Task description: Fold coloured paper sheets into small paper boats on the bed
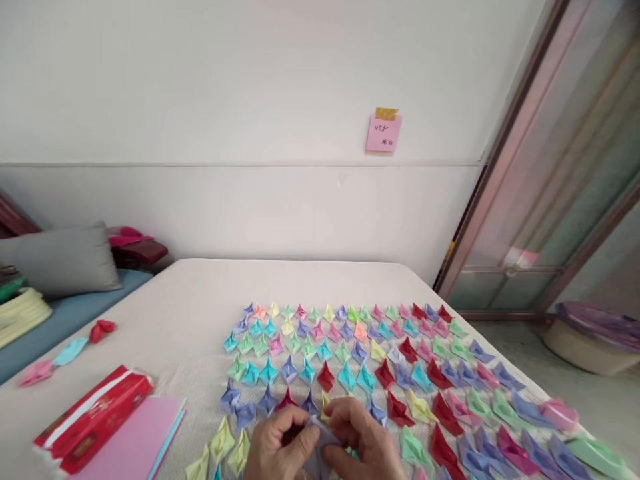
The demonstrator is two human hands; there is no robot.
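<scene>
My left hand (283, 440) and my right hand (363, 441) are close together at the bottom middle of the head view. Between them is a folded piece of lavender paper (319, 453), pinched by the thumb and fingers of each hand. The lower part of this paper runs out of the frame. Beyond and around my hands, several rows of small folded paper boats (325, 377) in many colours stand on the light table cover (185, 300). Some boats close to my fingers are partly hidden behind them.
A red tissue packet (107, 413) and a stack of coloured paper sheets (133, 437) lie at the left. Farther left are a few loose folded papers (70, 351) and a grey cushion (60, 260). A pink note (383, 133) is taped to the wall. A lined bin (595, 343) stands at right.
</scene>
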